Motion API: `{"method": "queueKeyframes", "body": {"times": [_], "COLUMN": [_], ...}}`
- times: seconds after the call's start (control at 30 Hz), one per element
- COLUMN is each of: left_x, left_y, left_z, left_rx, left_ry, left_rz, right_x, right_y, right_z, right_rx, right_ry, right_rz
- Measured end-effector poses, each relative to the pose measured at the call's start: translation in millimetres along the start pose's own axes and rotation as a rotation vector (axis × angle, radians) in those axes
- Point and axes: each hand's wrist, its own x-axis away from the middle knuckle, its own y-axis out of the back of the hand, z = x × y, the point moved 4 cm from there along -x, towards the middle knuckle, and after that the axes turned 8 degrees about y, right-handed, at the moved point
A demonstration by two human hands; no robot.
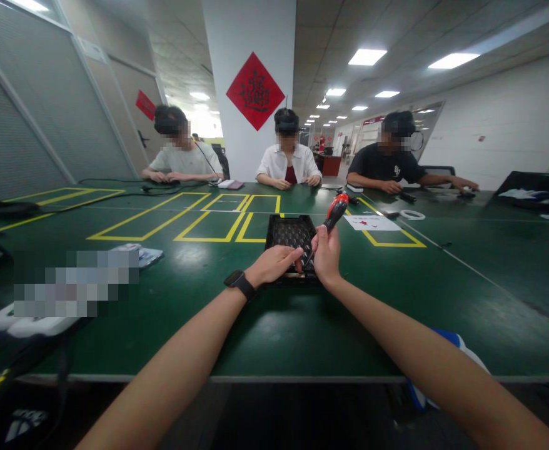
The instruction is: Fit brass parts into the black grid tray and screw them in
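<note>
A screwdriver (336, 211) with a red and black handle is in my right hand (327, 253), my fingers wrapped low around it. It leans, handle up to the right and shaft down over a black tray (291, 226). Many small shiny metal pieces show inside the tray. My left hand (277, 264), with a black watch (240, 284) on its wrist, reaches across the tray's near left part. Its fingers are drawn together close to the shaft's lower end; whatever lies between them is hidden.
Yellow tape outlines (199, 232) mark the green table (199, 325). A white paper (372, 223) and a tape roll (412, 215) lie to the right. White items (49, 322) lie at the left. Three people sit across the table; black cables (100, 195) run along its far left.
</note>
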Motion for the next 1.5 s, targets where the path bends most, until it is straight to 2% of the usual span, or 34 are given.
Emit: {"method": "queueKeyframes", "body": {"times": [0.07,0.17,0.23,0.37,0.47,0.67,0.77,0.93,1.07,1.2,1.37,1.5], "left_x": [-1,-1,-2,-3,-4,-6,-6,-8,-7,-7,-9,-9], "left_y": [1.9,6.2,4.8,-5.9,-11.0,-14.5,-13.7,-14.2,-12.9,-11.6,-16.0,-15.7], "left_z": [1,-2,-6,-8,-6,0,0,4,0,-5,1,2], "left_rx": [-0.069,-0.224,-0.246,-0.195,-0.200,0.062,0.123,0.151,0.120,0.104,0.177,0.173], "left_ry": [0.004,0.008,0.007,0.058,0.075,0.026,0.004,0.071,0.023,-0.024,0.060,0.048], "left_rz": [-0.068,-0.233,-0.266,-0.213,-0.234,-0.152,-0.174,-0.181,-0.167,-0.187,-0.153,-0.144], "right_x": [0,1,2,5,6,4,3,2,2,3,5,5], "right_y": [1,1,1,0,-1,-5,-5,-5,-8,-7,-6,-7], "right_z": [1,4,7,11,12,11,11,11,8,7,7,5], "right_rx": [-0.001,-0.001,0.008,-0.006,-0.050,-0.122,-0.106,-0.099,-0.094,-0.060,-0.067,-0.113], "right_ry": [0.008,0.022,0.038,0.055,0.056,0.040,0.025,0.002,-0.016,0.004,-0.006,-0.039], "right_rz": [-0.017,-0.036,-0.027,0.009,0.022,0.114,0.124,0.121,0.155,0.127,0.092,0.145]}}
